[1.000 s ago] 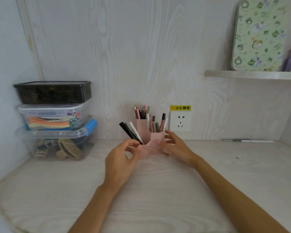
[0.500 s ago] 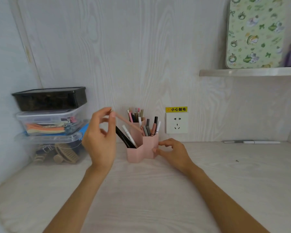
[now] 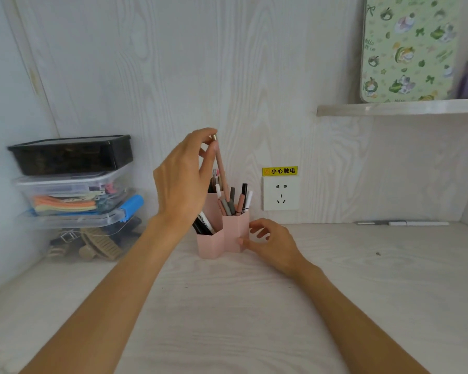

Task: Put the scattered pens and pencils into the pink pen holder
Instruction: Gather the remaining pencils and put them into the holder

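Note:
The pink pen holder stands on the desk near the back wall, with several pens and pencils in its compartments. My left hand is raised above it and pinches the top of a pink pencil, which hangs nearly upright with its lower end among the pens in the holder. My right hand rests on the desk with its fingers against the holder's right side. A white and grey pen lies along the back wall at the right.
Stacked plastic storage boxes stand at the back left corner. A wall socket with a yellow warning label is behind the holder. A shelf at the upper right carries a green patterned tin.
My left hand rose from beside the holder and swung the pink pencil from slanted to nearly upright over it. My right hand stayed at the holder's right side.

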Demonstrator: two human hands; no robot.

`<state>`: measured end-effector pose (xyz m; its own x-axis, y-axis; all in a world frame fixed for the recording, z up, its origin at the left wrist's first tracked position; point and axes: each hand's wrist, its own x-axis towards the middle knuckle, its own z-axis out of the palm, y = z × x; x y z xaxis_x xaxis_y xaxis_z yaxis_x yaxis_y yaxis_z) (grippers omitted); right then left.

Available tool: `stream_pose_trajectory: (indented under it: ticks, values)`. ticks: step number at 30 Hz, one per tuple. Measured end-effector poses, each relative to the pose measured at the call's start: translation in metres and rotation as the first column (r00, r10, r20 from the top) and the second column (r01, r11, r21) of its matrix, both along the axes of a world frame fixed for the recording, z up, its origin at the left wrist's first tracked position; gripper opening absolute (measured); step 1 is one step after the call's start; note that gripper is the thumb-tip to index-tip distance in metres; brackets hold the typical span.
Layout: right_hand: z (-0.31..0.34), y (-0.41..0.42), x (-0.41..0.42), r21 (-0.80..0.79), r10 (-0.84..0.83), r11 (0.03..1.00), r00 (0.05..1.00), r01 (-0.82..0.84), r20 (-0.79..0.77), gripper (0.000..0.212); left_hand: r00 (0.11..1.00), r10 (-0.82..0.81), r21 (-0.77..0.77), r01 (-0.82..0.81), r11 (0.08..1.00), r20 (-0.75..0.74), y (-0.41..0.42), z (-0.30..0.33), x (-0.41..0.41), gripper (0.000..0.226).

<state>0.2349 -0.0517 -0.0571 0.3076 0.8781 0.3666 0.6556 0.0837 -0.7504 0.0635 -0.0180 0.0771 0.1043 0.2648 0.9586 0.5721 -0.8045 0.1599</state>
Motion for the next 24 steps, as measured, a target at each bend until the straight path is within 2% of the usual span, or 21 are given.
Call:
stream_pose_trajectory:
  ticks: [2, 6, 7, 10, 15, 21, 24]
  values:
    - [0.0, -0.001, 0.0, 0.002, 0.003, 1.0, 1.0, -0.003, 0.003, 0.042, 1.0, -0.005, -0.004, 0.006, 1.0, 0.025, 0.001, 0.002, 0.001, 0.024]
    - [-0.001, 0.001, 0.001, -0.003, 0.003, 1.0, 1.0, -0.003, 0.003, 0.044, 0.984, -0.036, -0.019, 0.04, 0.999, 0.173, 0.001, 0.013, -0.001, 0.021]
    - [-0.001, 0.002, 0.001, 0.0, 0.002, 1.0, 1.0, -0.002, 0.003, 0.044, 0.989, -0.018, -0.049, 0.026, 0.998, 0.144, 0.002, 0.013, -0.001, 0.021]
    - [-0.002, 0.003, 0.001, 0.005, 0.003, 1.0, 1.0, -0.003, 0.003, 0.045, 0.994, 0.047, -0.155, -0.062, 0.986, -0.104, 0.008, 0.003, 0.002, 0.02]
    - [-0.002, 0.002, 0.001, 0.021, 0.005, 1.0, 1.0, -0.006, 0.01, 0.044, 0.931, -0.007, -0.321, -0.119, 0.94, -0.365, 0.018, -0.026, 0.005, 0.017]
    - [0.0, 0.001, 0.002, 0.019, 0.011, 1.0, 1.0, -0.011, -0.005, 0.042, 0.847, 0.046, -0.291, -0.232, 0.928, -0.53, 0.018, -0.027, 0.007, 0.04]
    - [0.002, -0.001, -0.001, -0.011, 0.013, 1.0, 1.0, -0.013, 0.016, 0.04, 0.798, 0.037, -0.273, -0.25, 0.929, -0.602, 0.012, -0.016, 0.007, 0.035]
